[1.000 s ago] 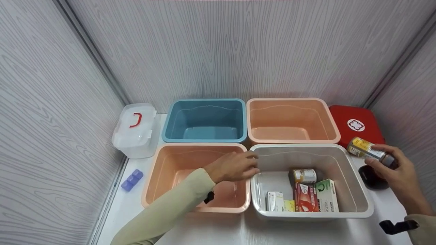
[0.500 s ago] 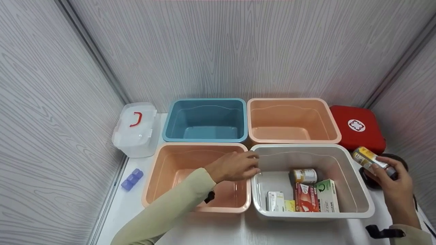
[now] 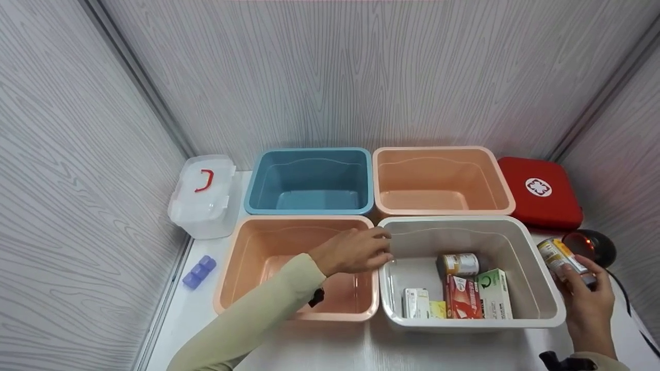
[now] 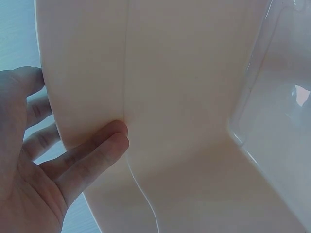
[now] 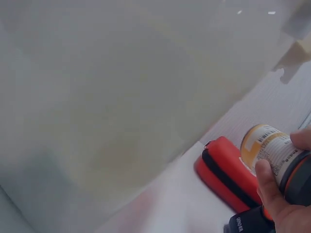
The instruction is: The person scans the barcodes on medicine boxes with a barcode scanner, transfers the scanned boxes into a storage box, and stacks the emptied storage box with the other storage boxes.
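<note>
My right hand (image 3: 590, 304) grips a medicine bottle (image 3: 564, 257) with a yellow-and-white label, between thumb and fingers. It holds the bottle tilted, just right of the white bin (image 3: 557, 314) and close to a black rounded device (image 3: 598, 247) with a glowing red light. In the right wrist view, the bottle (image 5: 267, 145) shows a barcode on its label and a dark cap end. My left hand (image 3: 350, 251) holds the rim of the front peach bin (image 3: 296, 220), where it meets the white bin. The left wrist view shows fingertips (image 4: 116, 138) against the inner bin wall.
Inside the white bin lie another bottle (image 3: 460, 264), a red box (image 3: 463, 297), a green-and-white box (image 3: 494, 293) and small boxes. Behind stand a blue bin (image 3: 309, 211) and another peach bin (image 3: 443, 212). A red first-aid case (image 3: 557, 206), clear lidded box (image 3: 201, 206) and purple pill box (image 3: 199, 272) flank them.
My right hand has moved down and slightly left with the bottle, uncovering the black device and its red light. My left hand stays where it was.
</note>
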`<state>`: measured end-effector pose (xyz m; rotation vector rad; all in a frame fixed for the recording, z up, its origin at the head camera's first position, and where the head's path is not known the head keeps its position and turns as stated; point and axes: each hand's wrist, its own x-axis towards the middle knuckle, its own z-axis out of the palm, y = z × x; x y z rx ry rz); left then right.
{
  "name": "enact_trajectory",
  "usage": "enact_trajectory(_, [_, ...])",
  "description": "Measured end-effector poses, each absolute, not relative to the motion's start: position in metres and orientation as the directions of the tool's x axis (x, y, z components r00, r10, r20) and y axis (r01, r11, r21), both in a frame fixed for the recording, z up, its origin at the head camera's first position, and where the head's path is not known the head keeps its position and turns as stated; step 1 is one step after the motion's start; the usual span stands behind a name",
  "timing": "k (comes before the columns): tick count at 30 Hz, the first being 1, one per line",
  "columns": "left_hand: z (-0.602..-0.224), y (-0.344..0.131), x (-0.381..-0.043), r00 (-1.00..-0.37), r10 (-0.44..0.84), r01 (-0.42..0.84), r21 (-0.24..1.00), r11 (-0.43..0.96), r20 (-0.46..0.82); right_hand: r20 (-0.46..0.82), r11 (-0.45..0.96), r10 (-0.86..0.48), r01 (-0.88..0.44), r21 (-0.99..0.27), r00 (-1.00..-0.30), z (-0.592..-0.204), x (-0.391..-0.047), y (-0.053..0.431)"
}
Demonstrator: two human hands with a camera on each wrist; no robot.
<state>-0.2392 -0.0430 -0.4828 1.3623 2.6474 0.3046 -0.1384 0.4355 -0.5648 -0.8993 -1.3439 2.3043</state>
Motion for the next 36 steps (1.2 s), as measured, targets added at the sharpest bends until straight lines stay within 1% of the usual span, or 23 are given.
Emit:
enact_trajectory(3, [-0.483,-0.043,-0.24,-0.578,0.815,0.784,0.252,0.568,-0.037,-0.414,-0.595,0.554,0.005,-0.804,-0.722,-0.567,-0.139,0.44])
enact_trajectory(6, [-0.483,-0.042,-0.239,-0.574,0.818,0.789,0.243,0.564,-0.031,-0.453,-0.647,0.544,-0.009,-0.762,-0.706,-0.569,-0.139,0.444])
enact_trajectory(10, [-0.483,-0.042,-0.238,-0.571,0.821,0.798,0.22,0.561,-0.022,-0.454,-0.659,0.548,-0.029,-0.752,-0.703,-0.57,-0.139,0.446])
enact_trajectory(14, [-0.483,-0.043,-0.238,-0.572,0.82,0.797,0.215,0.564,-0.029,-0.416,-0.64,0.575,-0.07,-0.765,-0.704,-0.566,-0.141,0.448])
enact_trajectory(18, [-0.483,-0.042,-0.238,-0.57,0.821,0.798,0.214,0.563,-0.03,-0.334,-0.546,0.605,-0.071,-0.835,-0.723,-0.552,-0.145,0.446])
enact_trajectory(21, [-0.483,-0.042,-0.239,-0.57,0.821,0.797,0.22,0.562,-0.032,-0.235,-0.451,0.587,-0.073,-0.889,-0.775,-0.537,-0.15,0.442])
enact_trajectory(24, [-0.482,-0.043,-0.239,-0.57,0.821,0.796,0.225,0.562,-0.034,-0.123,-0.371,0.522,-0.096,-0.923,-0.844,-0.519,-0.158,0.438])
enact_trajectory(27, [-0.482,-0.044,-0.239,-0.57,0.821,0.795,0.228,0.562,-0.033,-0.063,-0.273,0.439,-0.067,-0.96,-0.896,-0.497,-0.167,0.434])
enact_trajectory(29, [-0.482,-0.044,-0.238,-0.572,0.82,0.794,0.23,0.563,-0.031,-0.03,-0.201,0.393,-0.054,-0.978,-0.919,-0.482,-0.174,0.43])
enact_trajectory(33, [-0.481,-0.044,-0.238,-0.573,0.819,0.792,0.239,0.562,-0.027,0.058,-0.103,0.295,-0.092,-0.99,-0.954,-0.454,-0.192,0.418])
enact_trajectory(36, [-0.481,-0.043,-0.238,-0.574,0.818,0.791,0.237,0.564,-0.033,0.104,-0.092,0.211,-0.125,-0.988,-0.972,-0.435,-0.208,0.41])
